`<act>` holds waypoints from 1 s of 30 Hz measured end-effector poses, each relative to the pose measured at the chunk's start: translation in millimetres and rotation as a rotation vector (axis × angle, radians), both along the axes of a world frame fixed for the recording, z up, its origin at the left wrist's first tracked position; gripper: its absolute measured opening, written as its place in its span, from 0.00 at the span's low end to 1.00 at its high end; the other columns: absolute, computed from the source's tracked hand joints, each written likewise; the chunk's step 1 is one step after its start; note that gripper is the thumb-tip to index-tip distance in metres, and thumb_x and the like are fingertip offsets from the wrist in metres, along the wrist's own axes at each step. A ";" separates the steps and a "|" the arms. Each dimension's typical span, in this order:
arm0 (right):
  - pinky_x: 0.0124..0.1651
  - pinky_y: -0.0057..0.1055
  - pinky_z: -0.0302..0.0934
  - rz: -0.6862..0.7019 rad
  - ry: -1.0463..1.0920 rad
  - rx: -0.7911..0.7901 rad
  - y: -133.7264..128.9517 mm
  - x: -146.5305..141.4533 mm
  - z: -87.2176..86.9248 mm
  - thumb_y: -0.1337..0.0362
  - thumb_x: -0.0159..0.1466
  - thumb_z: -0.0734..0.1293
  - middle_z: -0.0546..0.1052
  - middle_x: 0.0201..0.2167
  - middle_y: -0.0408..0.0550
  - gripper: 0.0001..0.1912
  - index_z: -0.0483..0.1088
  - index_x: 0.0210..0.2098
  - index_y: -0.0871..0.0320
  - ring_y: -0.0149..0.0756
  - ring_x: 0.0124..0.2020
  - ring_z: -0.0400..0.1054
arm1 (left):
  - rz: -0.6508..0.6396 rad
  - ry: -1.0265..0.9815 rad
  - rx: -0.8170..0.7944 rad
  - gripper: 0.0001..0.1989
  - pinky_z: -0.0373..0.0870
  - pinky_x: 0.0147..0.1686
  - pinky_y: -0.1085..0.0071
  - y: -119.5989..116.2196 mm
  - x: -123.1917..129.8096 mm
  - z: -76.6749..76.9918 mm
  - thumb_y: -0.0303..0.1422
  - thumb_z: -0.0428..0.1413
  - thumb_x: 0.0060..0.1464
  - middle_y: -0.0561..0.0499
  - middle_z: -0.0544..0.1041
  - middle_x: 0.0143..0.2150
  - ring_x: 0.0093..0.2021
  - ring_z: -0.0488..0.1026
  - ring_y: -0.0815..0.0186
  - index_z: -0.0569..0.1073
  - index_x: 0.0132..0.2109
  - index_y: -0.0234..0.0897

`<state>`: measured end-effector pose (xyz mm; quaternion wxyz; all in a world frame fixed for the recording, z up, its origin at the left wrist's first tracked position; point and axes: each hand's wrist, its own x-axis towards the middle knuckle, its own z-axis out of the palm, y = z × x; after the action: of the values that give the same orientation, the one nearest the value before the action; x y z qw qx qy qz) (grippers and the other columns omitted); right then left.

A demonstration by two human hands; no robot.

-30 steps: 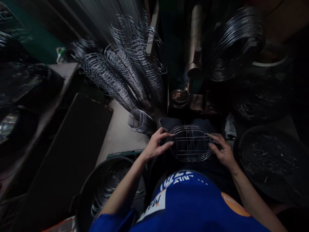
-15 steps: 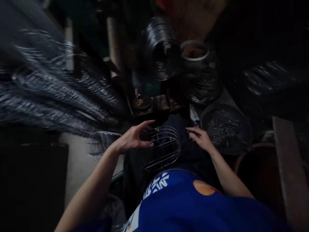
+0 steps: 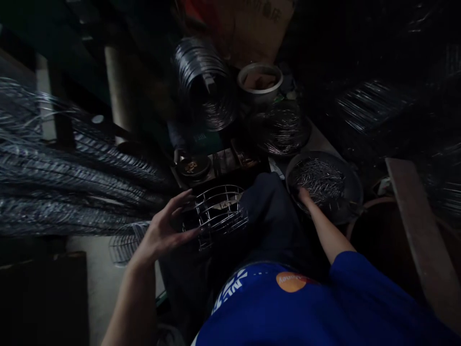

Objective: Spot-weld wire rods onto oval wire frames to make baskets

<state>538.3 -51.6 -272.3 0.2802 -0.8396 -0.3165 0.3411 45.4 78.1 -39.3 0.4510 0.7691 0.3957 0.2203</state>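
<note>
A curved wire cage (image 3: pixel 219 211) rests by my lap, between my dark trouser legs. Beside its left end is my left hand (image 3: pixel 167 228), with thumb and fingers spread apart; one fingertip comes close to the wires, and whether it touches them cannot be made out. My right hand (image 3: pixel 304 196) reaches to the near left edge of a round dark pan (image 3: pixel 355 192) that holds a heap of short metal pieces (image 3: pixel 319 180). The fingers of that hand are lost in shadow against the pan.
Stacks of wire mesh (image 3: pixel 72 178) fill the left side. A wire coil (image 3: pixel 205 81), a round bowl (image 3: pixel 259 82) and a small dish (image 3: pixel 193 166) stand ahead. A long board (image 3: pixel 418 221) slants at the right, and a cardboard box (image 3: pixel 257 29) is at the back.
My right hand has moved from over my lap to the pan. The cage sits turned differently, and my left hand is still open beside it. The view has shifted.
</note>
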 end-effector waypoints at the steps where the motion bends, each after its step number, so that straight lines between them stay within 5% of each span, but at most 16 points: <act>1: 0.50 0.41 0.72 -0.044 0.013 -0.007 -3.2 5.5 -3.0 0.56 0.71 0.68 0.77 0.49 0.50 0.14 0.73 0.50 0.60 0.39 0.46 0.74 | 0.003 0.008 -0.016 0.46 0.70 0.64 0.44 0.8 2.6 -6.1 0.45 0.71 0.46 0.42 0.72 0.65 0.62 0.73 0.47 0.63 0.69 0.46; 7: 0.40 0.34 0.72 -0.233 0.068 0.008 -31.7 18.6 -17.1 0.56 0.72 0.67 0.77 0.40 0.47 0.14 0.73 0.46 0.62 0.33 0.36 0.74 | 0.042 0.052 -0.085 0.48 0.63 0.67 0.41 -0.5 8.0 -29.7 0.47 0.71 0.45 0.43 0.71 0.66 0.66 0.69 0.46 0.62 0.70 0.47; 12: 0.37 0.31 0.71 -0.221 0.004 -0.040 -43.4 0.7 -33.4 0.56 0.70 0.69 0.76 0.35 0.43 0.14 0.73 0.40 0.62 0.31 0.33 0.72 | -0.005 0.115 -0.061 0.45 0.67 0.65 0.43 -3.9 11.8 -42.7 0.48 0.68 0.49 0.41 0.70 0.67 0.66 0.69 0.47 0.61 0.70 0.45; 18: 0.39 0.33 0.71 -0.009 -0.139 -0.139 -41.6 -0.8 -27.9 0.54 0.71 0.68 0.77 0.34 0.43 0.16 0.74 0.39 0.63 0.33 0.34 0.73 | -0.126 0.208 0.033 0.43 0.68 0.64 0.47 -5.3 12.2 -44.4 0.43 0.65 0.54 0.42 0.67 0.69 0.65 0.69 0.49 0.57 0.72 0.46; 24: 0.54 0.44 0.69 0.290 -0.297 -0.258 -31.7 9.5 -3.0 0.56 0.71 0.68 0.78 0.46 0.50 0.13 0.75 0.46 0.60 0.39 0.48 0.74 | -0.135 0.239 0.083 0.42 0.66 0.66 0.49 -13.7 11.0 -45.1 0.40 0.64 0.53 0.41 0.67 0.69 0.67 0.67 0.49 0.59 0.71 0.42; 30: 0.63 0.40 0.60 0.515 -0.351 -0.296 -19.9 18.5 26.5 0.69 0.66 0.64 0.79 0.53 0.55 0.12 0.80 0.44 0.58 0.44 0.58 0.70 | -0.105 0.244 0.063 0.42 0.65 0.67 0.51 -19.7 17.2 -41.6 0.35 0.64 0.50 0.40 0.67 0.68 0.67 0.66 0.49 0.59 0.71 0.40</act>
<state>556.8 -71.6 -245.8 0.0014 -0.8095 -0.5086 0.2933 62.7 58.4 -80.9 0.3860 0.8236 0.3998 0.1136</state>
